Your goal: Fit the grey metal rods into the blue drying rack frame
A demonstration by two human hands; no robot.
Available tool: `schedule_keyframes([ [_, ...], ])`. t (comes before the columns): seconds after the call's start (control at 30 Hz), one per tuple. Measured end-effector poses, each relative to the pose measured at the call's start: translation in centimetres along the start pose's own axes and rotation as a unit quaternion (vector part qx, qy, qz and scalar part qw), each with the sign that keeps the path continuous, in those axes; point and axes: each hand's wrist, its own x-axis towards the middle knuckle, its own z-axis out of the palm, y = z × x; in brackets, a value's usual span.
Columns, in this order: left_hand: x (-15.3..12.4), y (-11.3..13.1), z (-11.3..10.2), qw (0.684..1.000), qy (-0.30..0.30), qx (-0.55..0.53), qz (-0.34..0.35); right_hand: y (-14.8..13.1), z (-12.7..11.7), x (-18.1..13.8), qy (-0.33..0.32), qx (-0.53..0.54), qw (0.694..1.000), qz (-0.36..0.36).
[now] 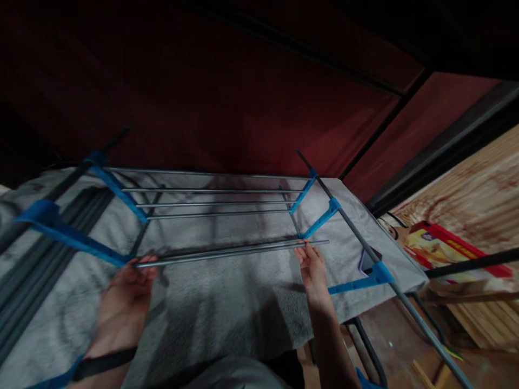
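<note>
My left hand (132,289) is closed around the left end of a thin metal rod (227,253), beside the inner end of a blue plastic bracket (77,237). Farther right, my right hand (312,266) pinches the same rod a little short of its free tip. A second rod seems to lie close along it, but I cannot tell them apart clearly. The rack frame lies on its side, with dark poles on the left and a grey pole (357,232) on the right. Behind my hands, several thin rods (219,204) span the far pair of blue brackets (117,186).
Grey cloth (227,302) covers the surface under the rack. Several loose dark tubes (52,259) lie at the left. A phone (370,260) rests near the right pole. Dark red fabric (227,108) hangs behind, and a red and yellow box (450,251) stands at the right.
</note>
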Motion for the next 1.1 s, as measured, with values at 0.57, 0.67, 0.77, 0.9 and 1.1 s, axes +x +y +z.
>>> schedule_keyframes([
  [0.57,-5.3,-5.0,0.5,0.975,-0.213,-0.001,-0.065,3.1,-2.5,0.0,-0.008,-0.072,0.993,0.088],
  [0.67,-6.1,-5.4,0.9,0.974,-0.220,0.011,-0.061,3.7,-1.9,-0.5,-0.024,-0.084,0.991,0.100],
  [0.77,-6.8,-5.5,1.2,0.973,-0.223,0.019,-0.049,4.0,-1.6,-0.9,-0.035,-0.098,0.989,0.104],
  [0.9,-7.4,-5.5,1.3,0.973,-0.227,0.033,-0.028,3.9,-1.4,-1.1,-0.048,-0.113,0.988,0.098],
  [1.1,-8.0,-4.6,1.7,0.960,-0.267,0.084,0.026,3.7,-1.3,-0.7,-0.035,-0.090,0.988,0.121],
])
